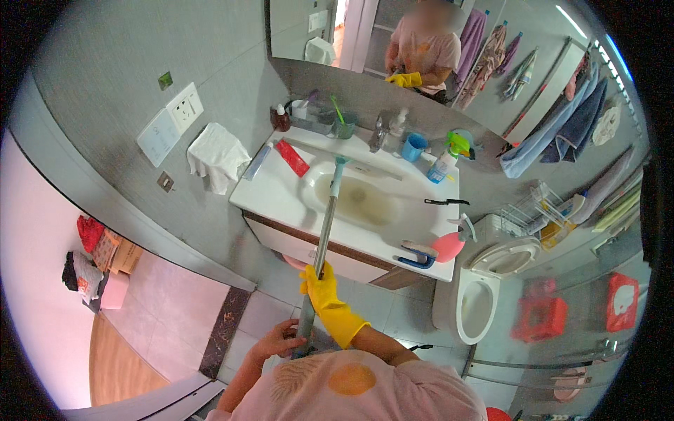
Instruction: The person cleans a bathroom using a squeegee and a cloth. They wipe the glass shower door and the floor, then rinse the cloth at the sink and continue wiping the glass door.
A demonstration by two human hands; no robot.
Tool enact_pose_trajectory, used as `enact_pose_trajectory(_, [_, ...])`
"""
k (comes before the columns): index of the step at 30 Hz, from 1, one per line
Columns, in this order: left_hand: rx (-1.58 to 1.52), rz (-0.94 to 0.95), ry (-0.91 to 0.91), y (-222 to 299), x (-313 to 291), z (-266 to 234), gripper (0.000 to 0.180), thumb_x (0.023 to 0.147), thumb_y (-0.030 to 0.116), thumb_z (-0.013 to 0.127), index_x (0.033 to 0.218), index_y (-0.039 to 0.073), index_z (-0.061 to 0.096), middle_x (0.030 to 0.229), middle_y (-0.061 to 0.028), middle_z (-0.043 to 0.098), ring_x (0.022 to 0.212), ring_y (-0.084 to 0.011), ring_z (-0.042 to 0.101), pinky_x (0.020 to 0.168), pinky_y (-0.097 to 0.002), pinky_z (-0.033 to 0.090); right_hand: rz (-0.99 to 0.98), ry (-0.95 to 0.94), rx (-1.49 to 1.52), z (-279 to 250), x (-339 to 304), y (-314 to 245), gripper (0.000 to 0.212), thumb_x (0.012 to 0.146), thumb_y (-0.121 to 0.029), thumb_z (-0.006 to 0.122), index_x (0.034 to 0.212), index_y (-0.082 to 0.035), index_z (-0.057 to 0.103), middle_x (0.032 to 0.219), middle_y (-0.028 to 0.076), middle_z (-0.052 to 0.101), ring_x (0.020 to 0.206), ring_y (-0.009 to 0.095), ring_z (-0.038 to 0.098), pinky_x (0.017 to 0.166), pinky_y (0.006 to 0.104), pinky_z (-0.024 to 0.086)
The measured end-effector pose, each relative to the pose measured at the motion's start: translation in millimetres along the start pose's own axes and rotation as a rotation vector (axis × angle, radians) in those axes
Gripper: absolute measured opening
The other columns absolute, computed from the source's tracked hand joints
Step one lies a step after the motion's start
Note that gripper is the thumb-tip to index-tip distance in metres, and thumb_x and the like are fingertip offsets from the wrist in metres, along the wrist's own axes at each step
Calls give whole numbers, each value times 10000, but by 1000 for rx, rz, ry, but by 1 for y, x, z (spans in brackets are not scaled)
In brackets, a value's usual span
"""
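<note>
Right gloved hand [323, 298]: clamping pole [328, 228] | left hand [275, 341]: touching pole's lower end, closure unclear | pole: crossing counter's [270, 188] front edge over basin [386, 212] | spray bottle [441, 168]: standing near back-right corner, label unreadable

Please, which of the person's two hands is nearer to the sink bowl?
Right. The yellow-gloved right hand grips the pole in front of the sink bowl; the bare left hand is farther back along the pole, near the shirt.
</note>
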State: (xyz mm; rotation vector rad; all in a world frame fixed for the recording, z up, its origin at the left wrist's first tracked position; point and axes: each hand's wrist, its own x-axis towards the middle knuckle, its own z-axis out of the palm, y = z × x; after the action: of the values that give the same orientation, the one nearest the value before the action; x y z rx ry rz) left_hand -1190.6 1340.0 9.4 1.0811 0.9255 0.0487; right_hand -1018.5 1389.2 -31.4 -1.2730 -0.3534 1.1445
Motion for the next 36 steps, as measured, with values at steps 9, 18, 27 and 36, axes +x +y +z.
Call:
enact_pose_trajectory(9, [12, 38, 5, -13, 14, -9, 532, 768, 231, 666, 1228, 69, 453, 839, -6, 589, 551, -62, 470, 417, -199, 359, -25, 47, -43, -2, 0, -5, 397, 862, -248, 547, 1177, -81, 373, 859, 102, 592, 471, 142, 470, 423, 274, 407])
enact_pose_trajectory(18, [12, -9, 51, -23, 22, -4, 642, 749, 246, 688, 1285, 60, 387, 953, -56, 594, 656, -87, 518, 444, -210, 377, 7, -24, -42, -16, 16, 27, 420, 854, -198, 538, 1204, -49, 360, 806, 107, 576, 508, 142, 514, 440, 280, 441])
enact_pose_trajectory(27, [166, 31, 93, -30, 1, -11, 658, 737, 198, 677, 1306, 93, 363, 1011, -75, 586, 829, -142, 557, 579, -264, 478, 9, -85, 64, -17, -6, 30, 291, 845, -187, 551, 1059, -43, 415, 807, 107, 591, 515, 164, 528, 434, 295, 418])
enact_pose_trajectory(36, [71, 27, -40, -48, -44, -42, 653, 735, 136, 671, 1300, 40, 358, 1050, -85, 585, 871, -146, 570, 694, -291, 492, 258, -339, 2, -14, -22, 40, 315, 827, -258, 594, 975, -20, 448, 722, 106, 610, 600, 179, 583, 502, 299, 447])
